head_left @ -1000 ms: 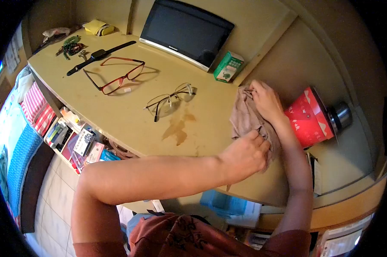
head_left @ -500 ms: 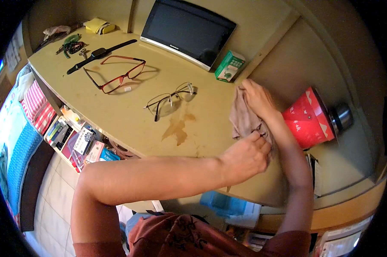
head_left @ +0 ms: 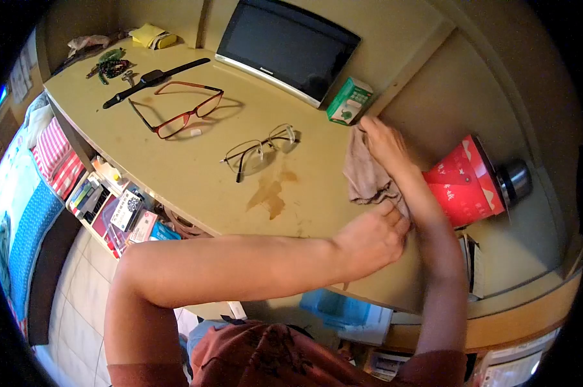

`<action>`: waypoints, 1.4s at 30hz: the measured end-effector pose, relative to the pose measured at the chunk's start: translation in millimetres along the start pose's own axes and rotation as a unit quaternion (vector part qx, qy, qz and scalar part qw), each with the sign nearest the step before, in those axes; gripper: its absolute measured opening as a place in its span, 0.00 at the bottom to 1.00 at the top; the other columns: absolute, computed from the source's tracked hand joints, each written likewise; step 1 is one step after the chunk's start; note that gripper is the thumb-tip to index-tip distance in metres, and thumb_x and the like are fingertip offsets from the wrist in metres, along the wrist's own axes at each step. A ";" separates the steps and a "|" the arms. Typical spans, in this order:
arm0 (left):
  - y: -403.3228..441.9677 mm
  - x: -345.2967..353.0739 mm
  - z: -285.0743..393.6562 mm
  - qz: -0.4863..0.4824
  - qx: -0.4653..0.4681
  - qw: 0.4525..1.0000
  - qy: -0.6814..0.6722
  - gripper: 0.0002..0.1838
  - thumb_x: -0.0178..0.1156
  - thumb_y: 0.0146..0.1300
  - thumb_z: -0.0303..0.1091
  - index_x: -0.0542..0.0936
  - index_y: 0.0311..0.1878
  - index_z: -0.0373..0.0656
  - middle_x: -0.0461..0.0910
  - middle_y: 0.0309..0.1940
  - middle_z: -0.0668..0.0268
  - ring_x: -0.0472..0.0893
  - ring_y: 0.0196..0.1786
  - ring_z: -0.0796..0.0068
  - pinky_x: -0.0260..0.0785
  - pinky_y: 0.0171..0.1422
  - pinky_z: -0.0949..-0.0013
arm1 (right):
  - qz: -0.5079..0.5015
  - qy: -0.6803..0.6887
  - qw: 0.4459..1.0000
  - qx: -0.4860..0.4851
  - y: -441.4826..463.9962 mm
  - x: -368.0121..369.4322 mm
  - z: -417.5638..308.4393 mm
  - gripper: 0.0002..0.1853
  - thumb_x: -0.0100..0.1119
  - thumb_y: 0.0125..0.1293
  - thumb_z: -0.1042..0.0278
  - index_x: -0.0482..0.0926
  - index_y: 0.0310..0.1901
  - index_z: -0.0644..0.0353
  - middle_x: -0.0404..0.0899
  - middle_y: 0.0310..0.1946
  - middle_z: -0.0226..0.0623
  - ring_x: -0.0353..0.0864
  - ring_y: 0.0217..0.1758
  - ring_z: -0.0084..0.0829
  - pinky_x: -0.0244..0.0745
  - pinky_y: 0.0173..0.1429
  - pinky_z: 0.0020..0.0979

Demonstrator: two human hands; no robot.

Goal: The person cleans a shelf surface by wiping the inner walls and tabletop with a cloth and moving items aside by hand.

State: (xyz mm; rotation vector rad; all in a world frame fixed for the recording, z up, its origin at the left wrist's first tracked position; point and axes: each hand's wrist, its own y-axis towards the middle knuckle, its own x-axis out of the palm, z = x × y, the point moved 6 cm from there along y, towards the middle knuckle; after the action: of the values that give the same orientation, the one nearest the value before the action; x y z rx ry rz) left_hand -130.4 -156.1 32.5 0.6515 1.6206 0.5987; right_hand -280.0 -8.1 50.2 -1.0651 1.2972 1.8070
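A greyish-pink cloth (head_left: pixel 362 169) hangs bunched between my hands over the right end of the desk. My left hand (head_left: pixel 374 237) is closed on its near end. Farther back, my right hand (head_left: pixel 387 143) grips the cloth's upper end, fingers pinched near the green-and-white box (head_left: pixel 349 101). A brown liquid stain (head_left: pixel 266 198) lies on the desk left of the cloth. Thin-framed glasses (head_left: pixel 260 147) rest just behind the stain, and red-framed glasses (head_left: pixel 187 117) sit farther left.
A dark screen (head_left: pixel 288 48) leans at the back wall. Beside my right forearm stands a red container (head_left: pixel 465 182), with a dark-capped flask (head_left: pixel 514 181) next to it. A black watch (head_left: pixel 153 79), keys (head_left: pixel 129 77) and a yellow packet (head_left: pixel 152 37) lie at the far left.
Both hands keep hold of the cloth and have hardly moved. The cloth's folds have shifted slightly, and the whole view has shifted a little.
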 end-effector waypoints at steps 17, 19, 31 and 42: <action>2.7 10.4 5.0 -0.021 0.006 1.000 0.003 0.11 0.56 0.56 0.36 0.84 0.37 0.44 0.81 0.39 0.64 0.78 0.48 0.68 0.66 0.54 0.65 | -0.041 -0.009 0.999 0.006 -14.8 -9.6 -3.1 0.06 0.45 0.65 0.77 0.69 0.43 0.59 0.75 0.43 0.53 0.75 0.45 0.61 0.70 0.44 0.53; 3.5 5.8 5.2 -0.010 0.014 1.000 0.026 0.11 0.56 0.56 0.36 0.84 0.37 0.44 0.81 0.39 0.64 0.78 0.48 0.68 0.66 0.54 0.65 | -0.027 -0.027 0.999 0.013 -5.3 0.2 2.3 0.09 0.44 0.65 0.76 0.70 0.45 0.58 0.77 0.43 0.52 0.77 0.47 0.61 0.72 0.47 0.55; 0.8 2.2 5.1 -0.026 0.021 0.999 0.028 0.11 0.56 0.56 0.36 0.84 0.38 0.45 0.81 0.39 0.66 0.78 0.48 0.69 0.65 0.54 0.66 | -0.024 -0.012 1.000 -0.008 -0.4 -0.9 -1.6 0.09 0.46 0.64 0.78 0.72 0.44 0.58 0.77 0.44 0.51 0.78 0.46 0.58 0.73 0.46 0.51; 1.8 5.8 5.6 -0.020 0.015 0.998 0.050 0.12 0.55 0.57 0.37 0.84 0.41 0.46 0.81 0.40 0.68 0.78 0.46 0.70 0.64 0.53 0.66 | -0.046 -0.009 0.999 -0.017 0.9 -1.0 -6.7 0.08 0.46 0.65 0.74 0.71 0.44 0.59 0.77 0.43 0.52 0.77 0.46 0.59 0.72 0.45 0.52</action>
State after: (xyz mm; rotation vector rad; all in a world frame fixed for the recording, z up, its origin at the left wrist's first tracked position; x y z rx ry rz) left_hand -125.4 -150.7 29.0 0.6186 1.7353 0.5857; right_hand -278.7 -14.9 50.3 -1.1064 1.1907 1.7722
